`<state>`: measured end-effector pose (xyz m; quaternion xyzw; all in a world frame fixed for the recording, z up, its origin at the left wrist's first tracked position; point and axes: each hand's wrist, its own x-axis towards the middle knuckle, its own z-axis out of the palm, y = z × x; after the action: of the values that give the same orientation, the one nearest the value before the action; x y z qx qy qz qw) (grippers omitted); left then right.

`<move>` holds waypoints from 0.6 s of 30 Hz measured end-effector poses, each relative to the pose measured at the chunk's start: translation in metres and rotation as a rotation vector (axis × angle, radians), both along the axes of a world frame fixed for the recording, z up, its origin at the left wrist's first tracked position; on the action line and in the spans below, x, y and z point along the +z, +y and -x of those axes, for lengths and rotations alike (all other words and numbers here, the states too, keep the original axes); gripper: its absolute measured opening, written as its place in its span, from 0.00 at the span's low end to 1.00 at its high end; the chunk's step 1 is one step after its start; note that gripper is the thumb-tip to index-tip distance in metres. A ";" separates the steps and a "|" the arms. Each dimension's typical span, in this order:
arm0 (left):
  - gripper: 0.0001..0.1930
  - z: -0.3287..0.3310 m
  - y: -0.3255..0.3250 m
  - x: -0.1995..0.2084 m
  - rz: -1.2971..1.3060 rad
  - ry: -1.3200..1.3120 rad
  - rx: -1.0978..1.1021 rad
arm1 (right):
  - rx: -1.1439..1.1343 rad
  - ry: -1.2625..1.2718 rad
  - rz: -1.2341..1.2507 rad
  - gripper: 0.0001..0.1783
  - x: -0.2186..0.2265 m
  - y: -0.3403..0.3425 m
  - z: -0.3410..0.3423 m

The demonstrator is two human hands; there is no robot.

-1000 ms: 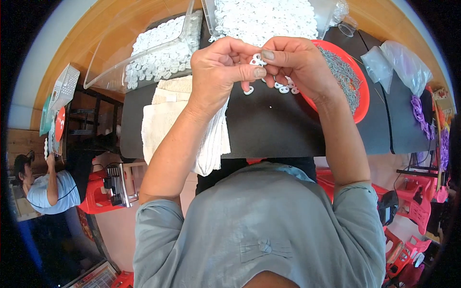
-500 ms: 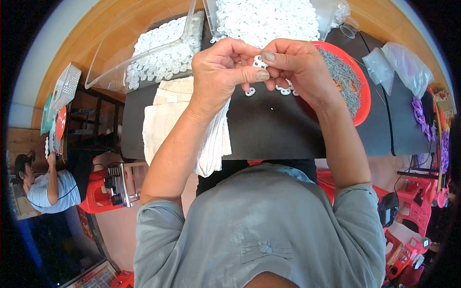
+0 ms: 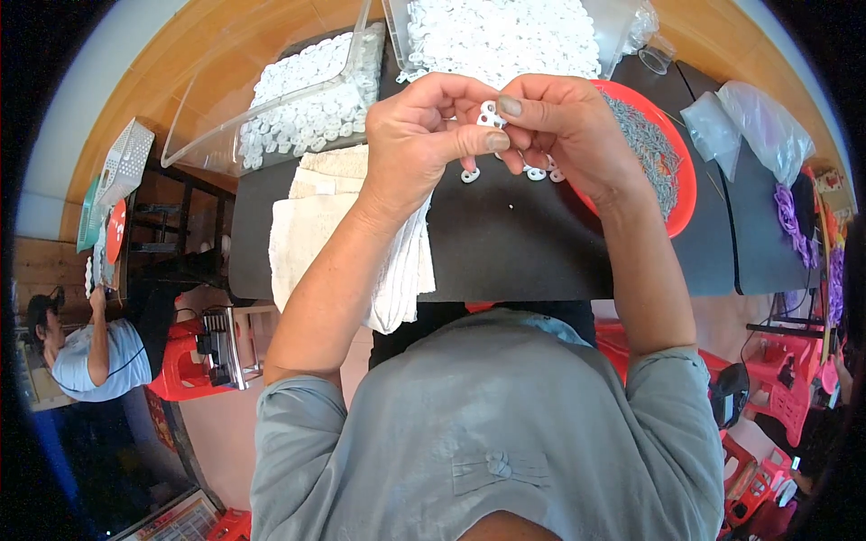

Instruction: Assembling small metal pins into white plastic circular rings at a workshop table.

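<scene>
A small white plastic piece with round holes is held up above the black table. My left hand pinches it between thumb and fingers. My right hand is closed, its thumb tip pressed against the piece's right edge; whatever else its fingers may hold is hidden. Under the hands, a few loose white pieces lie on the table. Beside my right wrist stands a red basin full of small grey slender parts.
Two clear plastic bins, one at the far left and one at the back, hold heaps of white pieces. Folded cream towels lie left of my hands. Plastic bags rest at the right. Another person sits at far left.
My hands have shifted very slightly to the right and the white piece has turned a little, showing more of its holes. The grip looks the same.
</scene>
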<state>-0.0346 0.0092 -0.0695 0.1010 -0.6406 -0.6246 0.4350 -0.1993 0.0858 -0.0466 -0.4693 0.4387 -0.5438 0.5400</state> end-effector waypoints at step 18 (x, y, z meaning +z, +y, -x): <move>0.10 -0.003 0.010 0.001 0.116 0.044 0.035 | 0.033 -0.093 -0.050 0.09 -0.003 0.002 -0.004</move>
<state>-0.0320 0.0195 -0.0680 0.0731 -0.6642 -0.5808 0.4650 -0.1949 0.0880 -0.0495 -0.4371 0.4184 -0.5449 0.5804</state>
